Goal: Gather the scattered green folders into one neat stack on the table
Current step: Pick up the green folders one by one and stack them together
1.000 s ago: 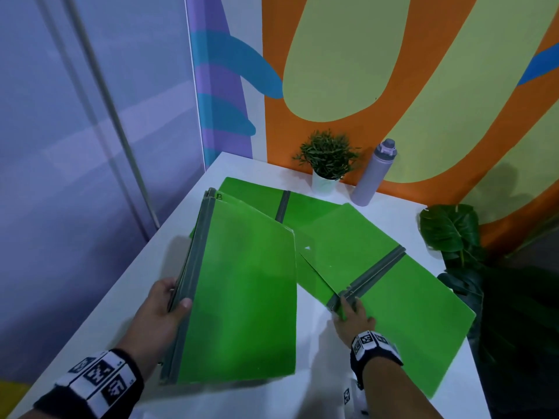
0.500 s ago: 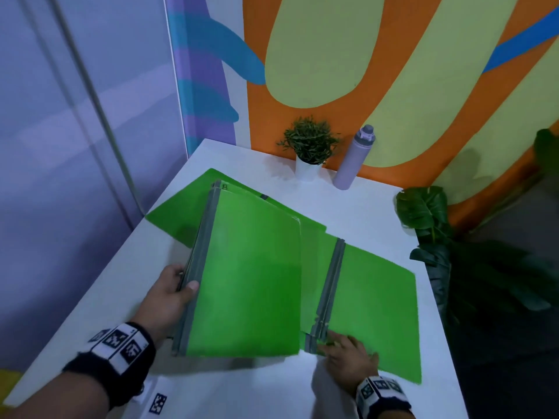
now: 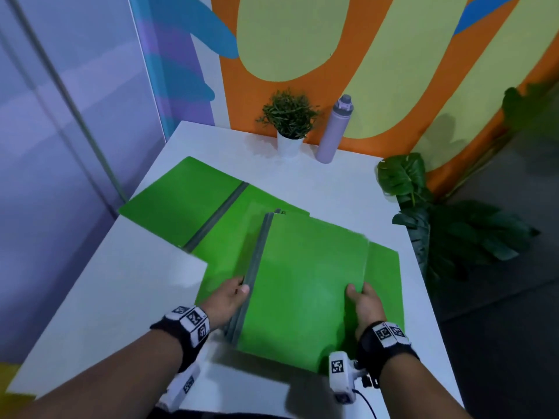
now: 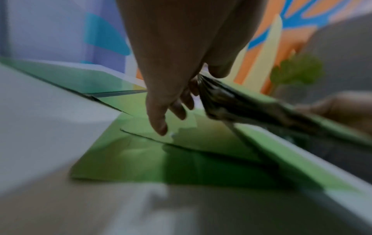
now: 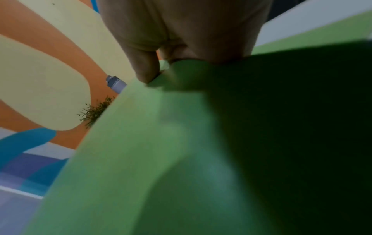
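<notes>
White table [image 3: 127,285]: both hands now grip folder stack [image 3: 305,285].

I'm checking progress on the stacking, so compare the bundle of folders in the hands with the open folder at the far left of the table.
The held bundle is closed; the open folder is spread flat, its grey spine strip down the middle. The bundle is gripped by the left hand at its grey spines and the right hand at its free edge; no hand touches the open folder. The bundle is several folders, the open folder one. Both are bright green with grey spines.
</notes>
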Available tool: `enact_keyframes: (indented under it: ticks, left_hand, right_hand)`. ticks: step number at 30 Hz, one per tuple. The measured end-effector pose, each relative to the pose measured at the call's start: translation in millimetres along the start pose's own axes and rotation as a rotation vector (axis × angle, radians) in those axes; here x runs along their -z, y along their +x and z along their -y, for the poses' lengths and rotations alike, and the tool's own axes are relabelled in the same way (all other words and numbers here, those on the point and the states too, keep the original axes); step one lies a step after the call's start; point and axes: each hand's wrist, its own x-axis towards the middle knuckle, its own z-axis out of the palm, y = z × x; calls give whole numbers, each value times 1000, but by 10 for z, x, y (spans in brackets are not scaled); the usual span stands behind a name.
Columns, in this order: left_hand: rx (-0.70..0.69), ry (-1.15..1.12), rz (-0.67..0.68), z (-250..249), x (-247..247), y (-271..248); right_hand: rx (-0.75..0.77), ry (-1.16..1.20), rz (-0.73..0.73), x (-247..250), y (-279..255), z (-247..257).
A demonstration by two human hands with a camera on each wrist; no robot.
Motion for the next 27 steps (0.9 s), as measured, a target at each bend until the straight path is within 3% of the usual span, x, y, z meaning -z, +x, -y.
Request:
enact_keyframes:
  ticks: [6,9,14,17,22,25,27]
  left_hand:
    - [124,637,188,344,-174,132]
    - [164,756,94,487,-75,62]
    - [249,688,-80,592,149,-29]
    - [392,610,-239,705,220,-31]
    - [570,537,-219,738,166,23]
    - [592,463,-235,723,196,27]
    - [546,378,-320,669,281,21]
  right_hand:
    - [36,-48,-127,314,57,-64]
    - [18,-55,-151,417,66,-113]
    - [13,-61,-139,400,86,-195]
    - [0,-50,-122,340,76,-213]
    - [-8,-51,-98,303,79,-241]
    - [-13,-54,-98,321,90,-243]
    - [-16,-40,-112,346,109,-239]
